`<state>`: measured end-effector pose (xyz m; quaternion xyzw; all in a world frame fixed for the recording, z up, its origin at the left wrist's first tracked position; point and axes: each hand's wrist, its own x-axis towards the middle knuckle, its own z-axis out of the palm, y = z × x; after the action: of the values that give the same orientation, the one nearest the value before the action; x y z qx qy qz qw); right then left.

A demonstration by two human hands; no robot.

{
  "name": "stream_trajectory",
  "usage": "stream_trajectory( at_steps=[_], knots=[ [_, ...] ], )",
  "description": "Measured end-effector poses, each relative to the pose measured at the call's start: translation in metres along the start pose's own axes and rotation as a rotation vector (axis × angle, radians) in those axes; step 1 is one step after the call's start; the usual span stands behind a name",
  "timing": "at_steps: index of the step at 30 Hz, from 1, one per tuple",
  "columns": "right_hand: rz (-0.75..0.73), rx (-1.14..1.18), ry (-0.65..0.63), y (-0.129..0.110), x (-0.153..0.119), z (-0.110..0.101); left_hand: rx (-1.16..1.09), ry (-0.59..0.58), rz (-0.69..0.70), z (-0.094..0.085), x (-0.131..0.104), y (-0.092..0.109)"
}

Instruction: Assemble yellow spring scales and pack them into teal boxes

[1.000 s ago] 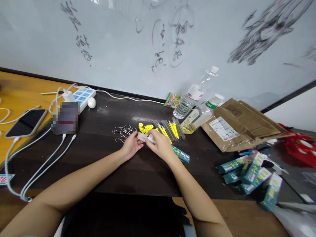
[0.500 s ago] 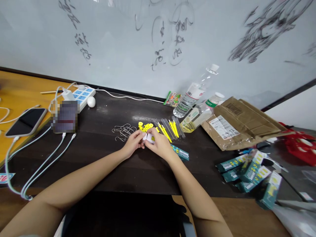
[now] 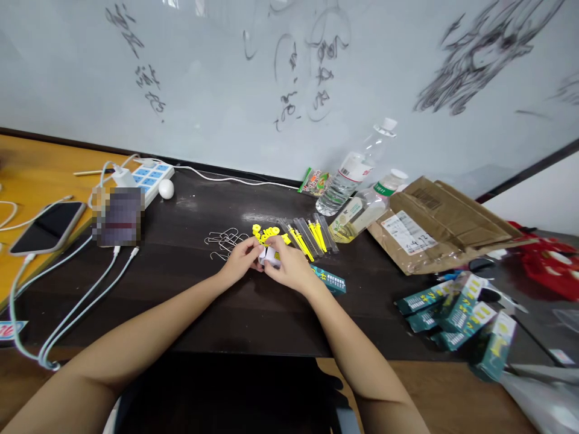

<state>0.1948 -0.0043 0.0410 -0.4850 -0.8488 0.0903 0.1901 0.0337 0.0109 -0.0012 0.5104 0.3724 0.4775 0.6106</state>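
A small white piece with a yellow label (image 3: 270,256) is held between both hands above the dark table. My left hand (image 3: 242,260) closes on its left end, fingers curled. My right hand (image 3: 292,265) grips its right side with thumb and fingers. Just beyond the hands lie small yellow plastic parts (image 3: 266,231). To their right are clear sleeves with yellow sticks (image 3: 310,235). Bent metal wire hooks (image 3: 225,239) are heaped left of the yellow parts. A green box (image 3: 332,280) lies partly behind my right wrist.
Two plastic bottles (image 3: 346,181) lean near the whiteboard beside a snack packet (image 3: 313,182). A brown parcel (image 3: 434,226) and several green boxes (image 3: 456,313) lie at right. A power strip (image 3: 154,176), phone (image 3: 49,226) and white cables (image 3: 81,295) occupy the left.
Both hands stay on the white piece, with only slight finger movement and a small tilt of the piece. The whole view has shifted a little.
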Motion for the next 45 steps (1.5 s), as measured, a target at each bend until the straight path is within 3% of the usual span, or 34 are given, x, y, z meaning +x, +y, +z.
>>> stream_trajectory(
  at_steps=[6,12,19,27,30,37,41,45],
  knots=[
    [-0.037,-0.054,-0.030,-0.001,0.000,0.002,0.061,-0.041,-0.009,-0.003,0.001,0.000],
    [-0.044,-0.077,-0.047,-0.003,0.000,0.006,0.198,-0.065,0.086,-0.003,-0.001,0.001],
    [-0.053,-0.068,-0.012,-0.001,-0.001,0.008,0.525,-0.021,0.309,-0.002,-0.007,0.012],
    [-0.080,-0.041,-0.024,0.001,0.000,0.012,0.869,-0.020,0.391,0.003,-0.016,0.014],
    [-0.087,-0.053,-0.019,0.002,0.000,0.014,0.813,-0.006,0.365,0.005,-0.016,0.011],
    [-0.095,-0.141,0.065,-0.001,0.001,0.018,0.277,0.063,0.262,0.004,-0.006,-0.002],
    [-0.054,-0.137,0.068,-0.003,0.001,0.017,0.128,0.224,0.255,-0.006,0.004,0.002],
    [0.077,-0.049,0.043,-0.002,0.001,0.015,0.135,0.444,0.372,-0.025,0.018,0.009]
  ],
)
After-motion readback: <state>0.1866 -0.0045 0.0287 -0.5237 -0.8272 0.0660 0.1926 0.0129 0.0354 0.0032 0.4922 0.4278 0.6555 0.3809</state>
